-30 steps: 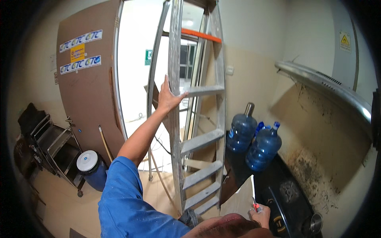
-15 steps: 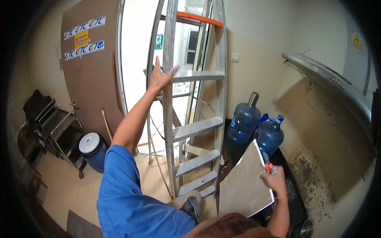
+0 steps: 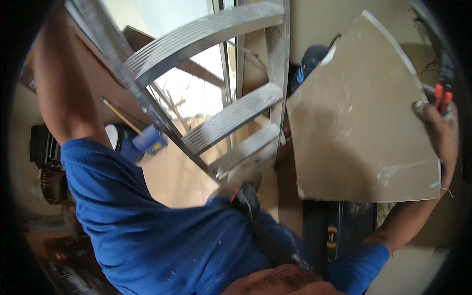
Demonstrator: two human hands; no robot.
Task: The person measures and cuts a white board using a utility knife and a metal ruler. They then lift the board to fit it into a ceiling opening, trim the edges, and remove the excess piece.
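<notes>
A brownish plasterboard sheet [image 3: 364, 123] with a white cut edge hangs tilted at the right. My right hand [image 3: 440, 125] grips its right edge, thumb on the face. The same hand also holds a tool with red handles [image 3: 443, 98]; its kind is unclear. In front of me stands an aluminium stepladder [image 3: 236, 115], its treads dusted white. My left arm [image 3: 66, 93] reaches up past the ladder's left rail, and the left hand lies beyond the upper left edge of the picture. One of my legs is close to the lower treads.
Behind the board's left edge shows a blue water bottle [image 3: 309, 64]. A dark counter [image 3: 356, 223] runs beneath the board. To the left are a blue drum [image 3: 129, 147], a wooden stick [image 3: 120, 114] and a brown door [image 3: 101, 64]. A bright doorway opens behind the ladder.
My view has moved closer to the ladder and tilted. The left hand has left the picture at the upper left. My right hand has raised the board, which now covers most of the bottles.
</notes>
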